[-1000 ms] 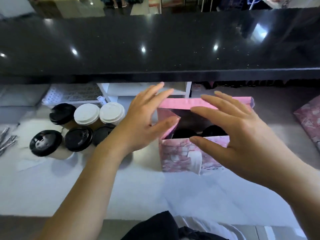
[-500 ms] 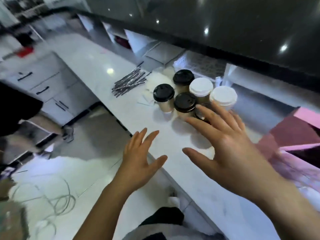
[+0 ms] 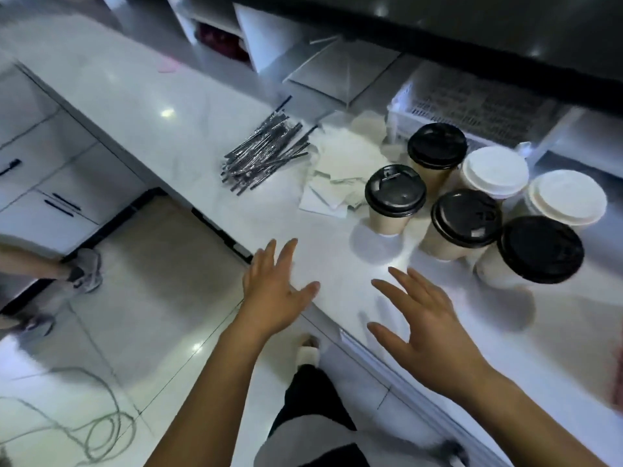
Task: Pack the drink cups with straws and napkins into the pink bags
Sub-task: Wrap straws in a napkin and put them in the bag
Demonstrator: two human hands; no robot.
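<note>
Several paper drink cups stand grouped on the white counter [image 3: 168, 106]: some with black lids [image 3: 395, 192] and two with white lids [image 3: 494, 171]. A pile of wrapped straws [image 3: 264, 155] lies to their left, with loose white napkins [image 3: 344, 170] between straws and cups. My left hand [image 3: 274, 291] hovers over the counter's front edge with fingers spread, holding nothing. My right hand [image 3: 424, 321] hovers over the counter in front of the cups, fingers spread, empty too. No pink bag shows in this view.
A white basket [image 3: 472, 106] and folded paper sheets [image 3: 340, 75] sit behind the cups under a black raised ledge [image 3: 472, 25]. Another person's feet [image 3: 84, 267] stand on the tiled floor at left, near drawers [image 3: 50, 183] and a cable [image 3: 84, 429].
My view swung left from the pink bag to the straws, napkins and cups. Both hands left the bag's opening and now hover empty over the counter in front of the cups.
</note>
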